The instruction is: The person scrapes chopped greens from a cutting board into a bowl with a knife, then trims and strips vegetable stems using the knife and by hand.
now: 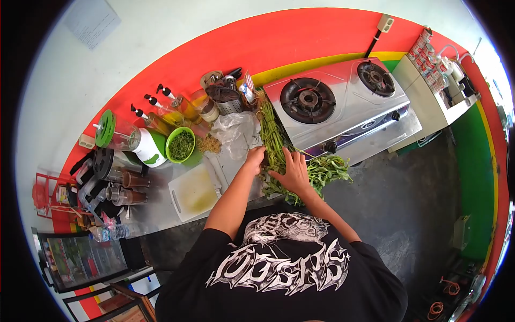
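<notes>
A long bunch of leafy greens (274, 137) lies on the metal counter beside the stove, its stems toward the wall and its leaves spilling over the front edge. My left hand (256, 159) is at the left side of the bunch, with its fingers curled in against the stems. Across the lower stems and leaves rests my right hand (294, 173), its fingers stretched out and its thumb apart. A crumpled clear plastic bag (235, 131) lies just left of the stems. The white cutting board (194, 192), stained green, has a knife (216, 180) along its right side.
The two-burner gas stove (343, 102) stands close on the right. A green bowl of chopped greens (181, 145), a blender (147, 146), pump bottles (173, 114) and a utensil holder (228, 102) line the back left. Metal cups (129, 196) sit at the far left.
</notes>
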A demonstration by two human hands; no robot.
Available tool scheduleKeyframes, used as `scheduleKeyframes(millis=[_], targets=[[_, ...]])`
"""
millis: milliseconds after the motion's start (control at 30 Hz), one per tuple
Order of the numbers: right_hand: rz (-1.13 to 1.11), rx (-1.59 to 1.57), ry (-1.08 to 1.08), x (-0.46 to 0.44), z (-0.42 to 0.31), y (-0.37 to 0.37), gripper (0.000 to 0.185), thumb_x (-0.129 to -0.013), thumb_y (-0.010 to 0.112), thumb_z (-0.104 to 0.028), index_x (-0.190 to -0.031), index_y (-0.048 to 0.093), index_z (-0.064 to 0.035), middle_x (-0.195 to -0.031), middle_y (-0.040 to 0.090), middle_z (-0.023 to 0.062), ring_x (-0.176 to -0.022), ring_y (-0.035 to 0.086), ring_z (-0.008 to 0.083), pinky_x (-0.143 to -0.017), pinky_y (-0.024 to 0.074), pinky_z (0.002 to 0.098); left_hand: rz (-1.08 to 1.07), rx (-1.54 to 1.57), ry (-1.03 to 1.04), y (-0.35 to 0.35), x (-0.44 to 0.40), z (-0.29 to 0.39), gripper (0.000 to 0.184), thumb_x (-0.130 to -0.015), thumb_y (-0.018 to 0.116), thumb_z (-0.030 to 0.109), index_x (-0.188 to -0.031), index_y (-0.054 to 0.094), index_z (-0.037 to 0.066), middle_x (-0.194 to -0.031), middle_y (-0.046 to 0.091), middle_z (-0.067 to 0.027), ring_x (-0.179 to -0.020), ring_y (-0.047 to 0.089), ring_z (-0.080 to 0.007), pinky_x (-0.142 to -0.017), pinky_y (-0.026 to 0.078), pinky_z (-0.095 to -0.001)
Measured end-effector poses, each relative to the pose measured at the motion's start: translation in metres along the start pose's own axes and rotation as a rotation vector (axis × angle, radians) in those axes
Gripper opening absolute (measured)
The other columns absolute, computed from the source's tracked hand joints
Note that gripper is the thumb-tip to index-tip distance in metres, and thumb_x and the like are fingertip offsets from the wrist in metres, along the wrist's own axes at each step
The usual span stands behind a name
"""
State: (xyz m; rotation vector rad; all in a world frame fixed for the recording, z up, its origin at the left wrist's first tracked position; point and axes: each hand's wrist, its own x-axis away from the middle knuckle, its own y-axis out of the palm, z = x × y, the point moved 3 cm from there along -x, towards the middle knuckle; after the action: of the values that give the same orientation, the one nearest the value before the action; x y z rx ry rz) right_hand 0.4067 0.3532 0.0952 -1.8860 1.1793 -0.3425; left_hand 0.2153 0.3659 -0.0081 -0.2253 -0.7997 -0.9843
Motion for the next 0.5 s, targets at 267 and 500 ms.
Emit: scheduleKeyframes(millis=[267,500], targets=[[-0.025,-0.026,0.090,-0.007,-0.006,0.023,0.089,-0.079,0.083,-0.034,-0.150,0.038,-0.0056,-0.138,0.048,0.0256,-0.120,0.050,0.0474,-0.099,0.0425,0.0549,0.001,-0.210,0.125,-0.007,0.028,0.016,0.023,-0.101,0.063,0.025,-0.111,0.063,0.005,-0.093,0.069,-0.0060,-0.074,0.067,-0.0167,-0.064,0.054,-0.0319],[0.046,-0.178,0.027,-0.009,0.003,0.029,0.067,-0.086,0.072,-0.015,-0.144,0.042,0.0000,-0.128,0.056,0.0266,-0.118,0.051,0.0472,-0.102,0.0404,0.0536,-0.056,-0.230,0.184,-0.009,0.040,0.026,0.026,-0.102,0.065,0.027,-0.109,0.065,0.002,-0.099,0.069,-0.0056,-0.084,0.066,-0.0140,-0.074,0.053,-0.0302]])
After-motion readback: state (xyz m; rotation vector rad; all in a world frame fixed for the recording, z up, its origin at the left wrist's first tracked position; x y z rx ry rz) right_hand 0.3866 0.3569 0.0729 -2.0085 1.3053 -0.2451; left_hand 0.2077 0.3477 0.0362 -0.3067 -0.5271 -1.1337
